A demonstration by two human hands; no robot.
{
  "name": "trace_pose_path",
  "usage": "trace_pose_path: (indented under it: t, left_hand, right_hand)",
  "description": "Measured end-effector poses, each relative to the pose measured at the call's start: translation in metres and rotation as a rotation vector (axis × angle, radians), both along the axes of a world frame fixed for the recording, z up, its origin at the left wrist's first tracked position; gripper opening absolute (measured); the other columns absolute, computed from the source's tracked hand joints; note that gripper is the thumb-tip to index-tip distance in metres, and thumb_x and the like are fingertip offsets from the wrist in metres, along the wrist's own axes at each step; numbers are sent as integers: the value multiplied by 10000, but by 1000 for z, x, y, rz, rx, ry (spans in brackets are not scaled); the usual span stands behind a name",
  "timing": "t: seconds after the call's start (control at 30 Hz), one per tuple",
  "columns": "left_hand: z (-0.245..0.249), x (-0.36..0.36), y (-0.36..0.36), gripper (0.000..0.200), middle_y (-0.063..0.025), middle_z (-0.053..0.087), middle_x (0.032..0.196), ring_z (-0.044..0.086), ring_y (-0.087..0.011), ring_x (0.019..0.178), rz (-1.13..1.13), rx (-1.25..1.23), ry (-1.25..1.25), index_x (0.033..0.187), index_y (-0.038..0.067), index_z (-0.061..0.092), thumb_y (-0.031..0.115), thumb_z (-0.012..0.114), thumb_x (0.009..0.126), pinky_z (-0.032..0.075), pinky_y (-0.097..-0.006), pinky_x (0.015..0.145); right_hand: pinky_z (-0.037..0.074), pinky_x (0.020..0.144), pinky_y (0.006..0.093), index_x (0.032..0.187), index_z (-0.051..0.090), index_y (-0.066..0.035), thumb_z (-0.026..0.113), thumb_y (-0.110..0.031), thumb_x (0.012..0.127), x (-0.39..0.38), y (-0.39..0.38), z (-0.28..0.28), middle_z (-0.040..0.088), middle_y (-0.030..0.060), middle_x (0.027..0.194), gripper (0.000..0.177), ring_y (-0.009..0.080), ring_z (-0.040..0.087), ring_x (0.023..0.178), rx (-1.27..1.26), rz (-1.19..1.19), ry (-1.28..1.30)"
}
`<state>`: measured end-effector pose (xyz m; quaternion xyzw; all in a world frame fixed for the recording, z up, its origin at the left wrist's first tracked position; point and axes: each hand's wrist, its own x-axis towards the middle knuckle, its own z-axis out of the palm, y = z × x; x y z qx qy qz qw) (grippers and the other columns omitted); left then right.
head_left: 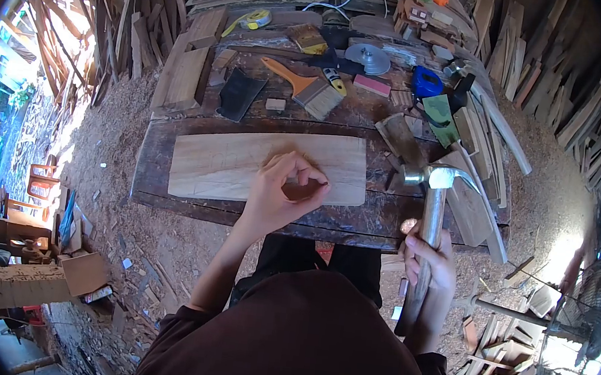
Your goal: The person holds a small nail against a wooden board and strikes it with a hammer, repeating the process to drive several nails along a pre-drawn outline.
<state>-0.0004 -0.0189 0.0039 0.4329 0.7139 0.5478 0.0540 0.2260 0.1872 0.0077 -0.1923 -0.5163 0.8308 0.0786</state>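
Ok, status. Our left hand [277, 196] rests on the pale rectangular wooden board [221, 164], thumb and forefinger pinched together over its right half. Whatever sits in that grip is too small to tell. Our right hand [431, 265] is clamped low on the claw hammer with a steel head and wooden handle [432, 214]. The head is held up just off the board's right end and isn't touching it.

Key relation: the pinch lies left of the hammer head, roughly level with it. The left hand is on the board; the right hand sits short of it, at the near table edge.

The board lies flat near the front of the dark plank table [159, 190], long axis left-right. It has a bare face and light grain.

Behind it we see an orange-handled flat paintbrush [308, 88], a round grey metal disc [368, 58] and a yellow tape measure [258, 18].
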Motion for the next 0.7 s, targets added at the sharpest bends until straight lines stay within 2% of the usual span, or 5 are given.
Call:
trace_pose_path:
  t: [0.03,0.13,0.2,0.3,0.7]
  left_hand:
    - [0,1,1,301,-41,684,771,610,-220,774,14,28,-26,774,68,477,63,778,757,458,-325,795]
    - [3,2,2,307,-52,702,794,611,-225,781,21,25,-37,766,65,460,53,767,773,458,-325,797]
    - [1,3,4,307,-55,708,807,609,-224,789,53,32,-51,766,63,457,49,764,780,457,-322,798]
    - [0,5,5,305,-61,715,823,604,-221,801,93,56,-137,767,58,455,41,758,792,457,-314,793]
    - [-5,5,8,299,-34,698,793,550,-232,733,143,37,-64,740,63,480,57,776,778,453,-331,731]
  right_hand:
    - [347,285,254,895,551,36,660,-37,887,0,-1,0,534,99,589,132,128,452,334,-2,-5,-2]
    - [412,370,276,896,560,36,661,-38,872,0,-2,0,511,89,536,128,136,441,320,-74,-97,-56]
    - [468,520,299,883,562,25,664,-50,859,1,-3,-4,470,67,472,129,143,430,309,-120,-132,-3]
    - [472,632,306,862,560,12,656,-60,861,2,-3,-5,432,42,429,120,141,415,304,-153,-143,1]
    - [488,649,316,880,540,20,615,-52,874,4,2,-13,434,51,438,104,151,394,295,-232,-144,34]
